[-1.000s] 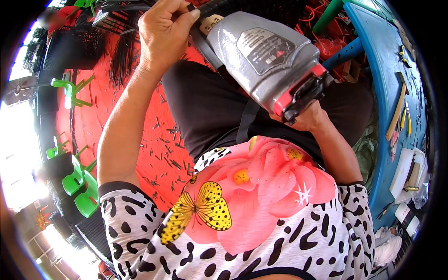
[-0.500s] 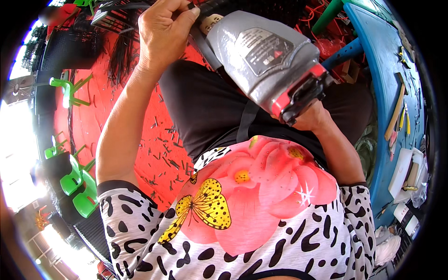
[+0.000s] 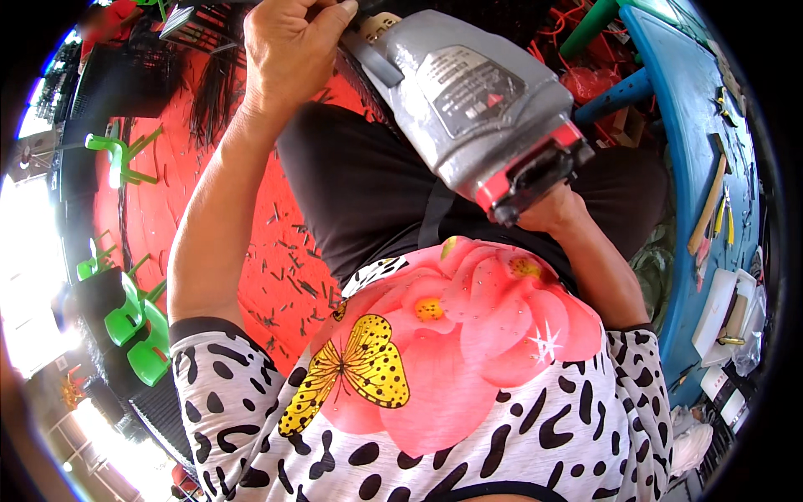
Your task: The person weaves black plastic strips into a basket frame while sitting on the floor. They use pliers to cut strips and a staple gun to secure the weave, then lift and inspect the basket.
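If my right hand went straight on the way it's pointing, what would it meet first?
Most likely the grey tool: its red-and-black end lies straight ahead of your right hand and hides the fingers. Depth is unclear; they may already touch it.

Dark label (image 3: 471, 90) with small pale print (image 3: 460, 79) and a red triangle (image 3: 493, 100) on the grey power tool (image 3: 468, 152)

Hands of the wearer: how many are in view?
2. The left hand is at the top edge, beside the front of the grey power tool; the right hand is behind its red-and-black rear, partly hidden.
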Demonstrator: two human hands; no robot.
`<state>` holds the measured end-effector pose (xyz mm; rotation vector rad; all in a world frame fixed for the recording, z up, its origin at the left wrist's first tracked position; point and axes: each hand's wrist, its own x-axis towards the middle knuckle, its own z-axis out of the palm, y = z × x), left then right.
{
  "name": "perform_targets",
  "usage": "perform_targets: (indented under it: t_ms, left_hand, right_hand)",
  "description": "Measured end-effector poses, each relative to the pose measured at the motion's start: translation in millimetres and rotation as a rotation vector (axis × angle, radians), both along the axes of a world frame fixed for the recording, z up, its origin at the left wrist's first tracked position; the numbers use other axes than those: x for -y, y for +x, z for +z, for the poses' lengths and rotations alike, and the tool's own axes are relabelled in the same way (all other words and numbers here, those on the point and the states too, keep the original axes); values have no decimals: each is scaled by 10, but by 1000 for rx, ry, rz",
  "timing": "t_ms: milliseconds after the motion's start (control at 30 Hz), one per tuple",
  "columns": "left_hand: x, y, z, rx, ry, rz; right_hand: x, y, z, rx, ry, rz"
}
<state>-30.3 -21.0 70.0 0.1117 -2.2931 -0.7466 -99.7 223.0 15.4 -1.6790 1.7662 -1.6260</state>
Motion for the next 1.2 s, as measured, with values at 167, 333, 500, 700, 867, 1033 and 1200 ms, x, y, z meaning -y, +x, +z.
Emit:
perform_targets:
  t_ms: [167, 333, 500, 700, 867, 1033, 1200]
  left_hand:
    - [20, -58, 22, 0, 35, 4]
    - [55, 8, 36, 97, 43, 37]
    - [126, 114, -84, 91, 57, -39]
    - [-102, 140, 72, 205, -163, 41]
    - [-207, 350, 84, 193, -215, 86]
    - [-331, 250, 36, 142, -257, 69]
    - [-368, 459, -6, 99, -217, 84]
  right_hand:
    - [-20, -29, -141, 61, 30, -35]
    - [-168, -123, -479, -131, -84, -323]
    - [-251, -472, -87, 345, -42, -354]
    - [-457, -1787, 244, 334, -280, -500]
    - [-400, -2224, 1201, 112, -20, -933]
    - [-904, -3549, 977, -505, 263, -1219]
    - [-921, -3346, 799, -337, 867, -1250]
